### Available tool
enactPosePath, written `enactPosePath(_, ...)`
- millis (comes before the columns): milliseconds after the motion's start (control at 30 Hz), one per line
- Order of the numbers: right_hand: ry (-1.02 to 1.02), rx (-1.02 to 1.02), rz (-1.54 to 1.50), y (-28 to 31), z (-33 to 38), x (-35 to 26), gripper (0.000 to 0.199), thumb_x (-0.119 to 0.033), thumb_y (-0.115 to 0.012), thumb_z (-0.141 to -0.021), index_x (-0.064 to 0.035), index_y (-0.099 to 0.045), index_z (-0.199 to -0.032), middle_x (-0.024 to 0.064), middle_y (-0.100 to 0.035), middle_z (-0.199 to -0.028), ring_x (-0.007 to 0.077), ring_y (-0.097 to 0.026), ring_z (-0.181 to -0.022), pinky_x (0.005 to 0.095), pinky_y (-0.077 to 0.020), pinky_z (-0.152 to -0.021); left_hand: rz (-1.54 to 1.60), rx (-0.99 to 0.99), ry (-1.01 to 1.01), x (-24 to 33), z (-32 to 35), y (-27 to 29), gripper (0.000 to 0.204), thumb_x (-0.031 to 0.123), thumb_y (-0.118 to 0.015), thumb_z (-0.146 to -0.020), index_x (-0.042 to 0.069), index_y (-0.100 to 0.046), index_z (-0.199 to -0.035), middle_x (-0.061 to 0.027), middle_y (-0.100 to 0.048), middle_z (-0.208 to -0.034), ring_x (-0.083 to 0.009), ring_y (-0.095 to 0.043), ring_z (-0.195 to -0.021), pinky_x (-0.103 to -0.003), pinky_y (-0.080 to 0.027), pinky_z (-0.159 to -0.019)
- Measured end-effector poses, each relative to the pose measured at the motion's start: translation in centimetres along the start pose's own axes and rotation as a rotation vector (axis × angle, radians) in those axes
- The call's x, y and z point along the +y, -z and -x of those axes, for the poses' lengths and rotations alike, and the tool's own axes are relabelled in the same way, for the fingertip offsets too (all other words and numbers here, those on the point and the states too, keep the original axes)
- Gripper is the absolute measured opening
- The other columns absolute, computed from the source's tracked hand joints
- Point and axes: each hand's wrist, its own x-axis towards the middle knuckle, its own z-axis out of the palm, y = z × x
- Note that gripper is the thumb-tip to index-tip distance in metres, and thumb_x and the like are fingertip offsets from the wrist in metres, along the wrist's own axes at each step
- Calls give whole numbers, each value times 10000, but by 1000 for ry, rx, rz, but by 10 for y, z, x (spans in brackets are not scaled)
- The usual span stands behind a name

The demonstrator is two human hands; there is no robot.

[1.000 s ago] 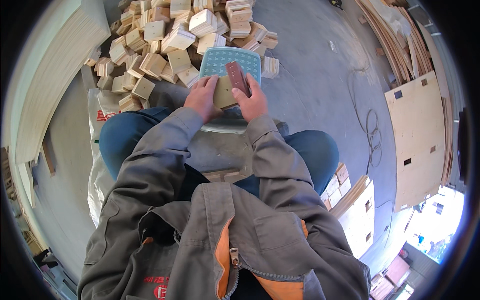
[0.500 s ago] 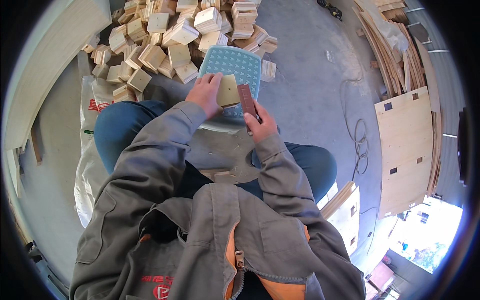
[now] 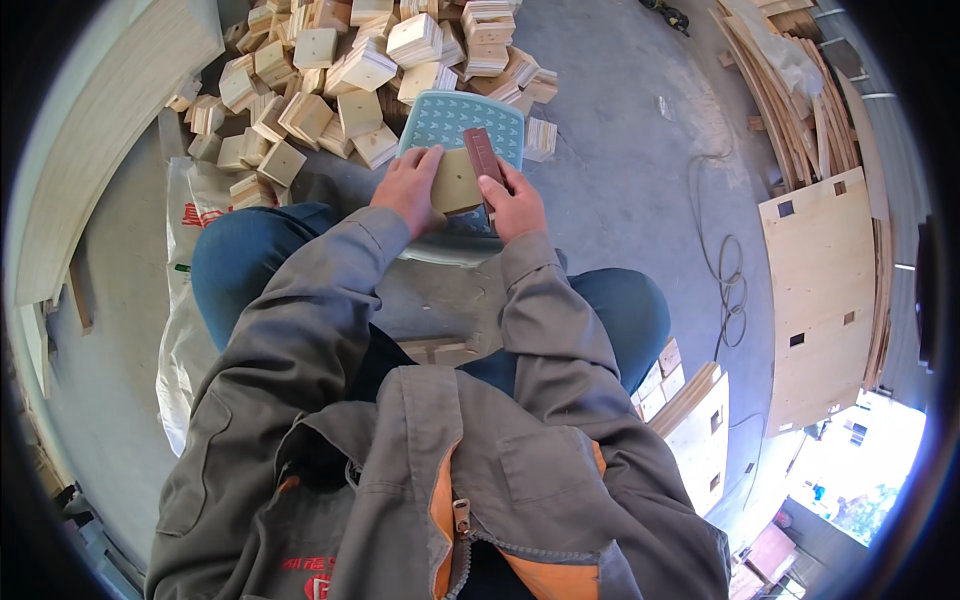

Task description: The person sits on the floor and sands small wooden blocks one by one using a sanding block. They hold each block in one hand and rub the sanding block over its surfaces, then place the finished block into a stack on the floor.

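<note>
My left hand grips a pale square wooden block by its left side, above a light-blue plastic stool. A small dark hole shows in the block's face. In my right hand is a long, narrow reddish-brown sanding block, its thumb lying on the near part. The sanding block lies along the right edge of the wooden block and appears to touch it. Fingers of both hands are partly hidden behind what they hold.
Beyond the stool lies a heap of similar wooden blocks. A white plastic sack is beside my left knee. On the right are a looped cable, a plywood sheet with square holes and stacked boards.
My right hand has moved up and left, bringing the sanding block from beside the wooden block onto its right edge. My left hand and the wooden block have barely moved.
</note>
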Motion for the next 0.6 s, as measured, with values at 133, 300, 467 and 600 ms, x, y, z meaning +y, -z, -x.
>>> enactPosePath(133, -34, 7, -64, -8, -4, 0, 590, -231, -767, -963, -32, -626, -1500, 93, -758, -1257, 137, -695, -1007, 300, -565, -858, -18, -17, 33, 1, 2, 4, 1086, 169, -943, -633, 81, -426, -1585, -198, -521, -1516, -445, -537, -1372, -475, -498, -1153)
enactPosePath(300, -17, -12, -55, 5, 5, 18, 578, -207, -760, -978, -29, -618, -1509, 85, -755, -1264, 135, -689, -1023, 304, -561, -892, -4, -33, 21, 4, -1, 4, 1090, 170, -955, -635, 77, -431, -1585, -198, -517, -1529, -441, -532, -1388, -472, -485, -1168)
enactPosePath(467, -74, -57, -78, 32, 38, 22, 533, -192, -740, -1011, -14, -619, -1499, 90, -735, -1287, 141, -678, -1067, 302, -547, -950, -14, -47, 9, 4, -4, 4, 1077, 178, -962, -647, 67, -436, -1580, -199, -513, -1537, -430, -529, -1397, -469, -468, -1182)
enactPosePath(600, -128, 31, -249, 49, 49, 8, 493, -160, -718, -1034, 8, -621, -1486, 105, -717, -1315, 149, -670, -1118, 292, -536, -986, 6, -27, 37, 13, -4, 6, 1061, 229, -972, -650, 59, -461, -1564, -207, -527, -1522, -428, -527, -1399, -460, -465, -1183)
